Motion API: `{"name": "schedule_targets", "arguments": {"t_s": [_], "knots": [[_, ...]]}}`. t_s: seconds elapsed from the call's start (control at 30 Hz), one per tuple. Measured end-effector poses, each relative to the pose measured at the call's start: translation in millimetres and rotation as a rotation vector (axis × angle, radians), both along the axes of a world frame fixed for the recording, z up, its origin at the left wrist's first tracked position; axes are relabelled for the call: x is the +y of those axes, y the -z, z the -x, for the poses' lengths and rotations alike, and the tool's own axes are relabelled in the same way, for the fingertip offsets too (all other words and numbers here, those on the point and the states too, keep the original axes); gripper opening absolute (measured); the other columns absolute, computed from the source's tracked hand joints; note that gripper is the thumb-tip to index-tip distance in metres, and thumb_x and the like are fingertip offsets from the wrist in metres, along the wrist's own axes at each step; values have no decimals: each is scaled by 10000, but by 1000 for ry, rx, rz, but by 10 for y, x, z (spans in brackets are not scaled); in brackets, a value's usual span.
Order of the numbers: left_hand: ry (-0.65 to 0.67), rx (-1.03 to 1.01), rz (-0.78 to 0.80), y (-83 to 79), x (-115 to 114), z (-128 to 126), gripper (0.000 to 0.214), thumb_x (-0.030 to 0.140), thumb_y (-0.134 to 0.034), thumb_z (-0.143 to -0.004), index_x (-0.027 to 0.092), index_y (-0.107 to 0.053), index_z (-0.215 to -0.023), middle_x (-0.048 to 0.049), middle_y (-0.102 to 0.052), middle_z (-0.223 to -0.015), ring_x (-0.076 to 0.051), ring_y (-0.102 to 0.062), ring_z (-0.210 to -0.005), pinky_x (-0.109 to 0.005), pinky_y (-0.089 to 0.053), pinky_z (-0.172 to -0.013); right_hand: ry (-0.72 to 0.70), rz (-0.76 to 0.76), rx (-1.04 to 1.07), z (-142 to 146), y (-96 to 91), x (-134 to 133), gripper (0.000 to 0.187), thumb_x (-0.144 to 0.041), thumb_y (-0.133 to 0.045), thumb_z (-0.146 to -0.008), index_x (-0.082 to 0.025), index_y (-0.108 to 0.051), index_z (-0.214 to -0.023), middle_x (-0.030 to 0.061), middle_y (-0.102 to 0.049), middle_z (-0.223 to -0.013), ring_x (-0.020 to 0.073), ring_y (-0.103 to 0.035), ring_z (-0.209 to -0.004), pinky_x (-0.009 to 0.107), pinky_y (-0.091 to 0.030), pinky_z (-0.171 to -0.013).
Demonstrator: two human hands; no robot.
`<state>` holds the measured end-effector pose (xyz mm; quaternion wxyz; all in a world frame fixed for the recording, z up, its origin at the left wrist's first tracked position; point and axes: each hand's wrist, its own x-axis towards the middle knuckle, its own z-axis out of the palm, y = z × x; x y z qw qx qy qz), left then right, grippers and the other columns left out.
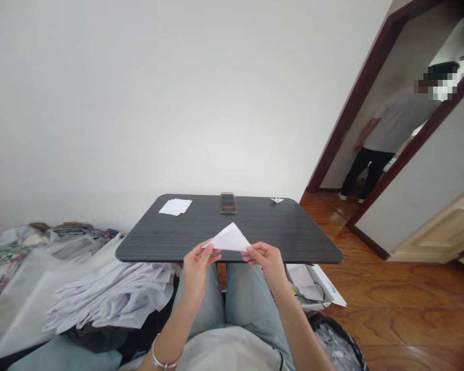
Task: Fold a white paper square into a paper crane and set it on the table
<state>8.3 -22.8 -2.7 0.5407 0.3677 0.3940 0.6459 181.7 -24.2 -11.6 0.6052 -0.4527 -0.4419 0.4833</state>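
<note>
White plaster wall (178, 93) across the upper left and middle of the frame; reddish wood floor (394, 304) across the lower right. At upper right, a dark-framed doorway (371, 98), with a person (394, 123) in a grey T-shirt and dark trousers standing beyond it, well apart from the table. Pale door (436, 226) ajar at the right edge. At lower left, a heap of white sheeting (108, 293) over patterned cloth; at lower right, a black bin (336, 340) with crumpled contents, just below a tray of papers (305, 283).

In the centre, a dark wood-grain table (286, 232) with rounded corners. Along its far edge, from left to right: a loose stack of white paper sheets (175, 207), a smartphone (228, 203), and a small white origami crane (277, 200).

Above the table's near edge, 2 hands apart, the left hand (199, 263) and right hand (265, 260) each pinching 1 side of a folded paper triangle (228, 239), point upward. Silver bangle (160, 358) on the left wrist; light-blue jeans (201, 299) below the hands.
</note>
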Motion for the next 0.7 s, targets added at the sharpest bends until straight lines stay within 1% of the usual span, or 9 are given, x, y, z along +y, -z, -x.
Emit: {"name": "schedule_targets", "arguments": {"t_s": [0.13,0.23,0.37,0.5,0.7], "knots": [[25,11,18,0,-1,-10,339,351,-701,-674,109,-691,-912,-82,-706,-859,-169,-663,-746,-247,-560,-636,-43,13,-40,2,-11,-3,328,-466,-714,-648,-146,-651,-677,90,-734,-696,162,-674,-557,204,-498,-466],[46,2,18,6,-2,-15,331,360,-697,-679,111,-697,-897,-86,-709,-863,-176,-668,-754,-248,-562,-637,-68,13,-50,4,-5,1,341,-488,-683,-679,-150,-640,-681,85,-732,-682,152,-671,-549,199,-497,-473],[53,-14,17,25,7,-17,326,379,-693,-678,122,-704,-878,-85,-712,-882,-186,-674,-771,-255,-563,-641,-50,5,-54,11,10,6,381,-533,-665,-675,-161,-603,-622,79,-725,-636,158,-663,-516,209,-492,-457],[32,-51,36,49,19,-25,308,377,-703,-665,123,-705,-839,-73,-712,-843,-180,-675,-751,-257,-566,-628,-27,-1,-65,24,37,14,413,-562,-645,-679,-164,-581,-589,80,-719,-608,159,-653,-487,208,-472,-430],[-16,-69,102,138,79,-54,324,364,-725,-640,100,-688,-825,-78,-701,-807,-184,-676,-737,-246,-568,-592,11,-31,-100,66,129,54,407,-536,-630,-712,-164,-571,-557,59,-688,-528,119,-583,-400,195,-419,-403]]}}
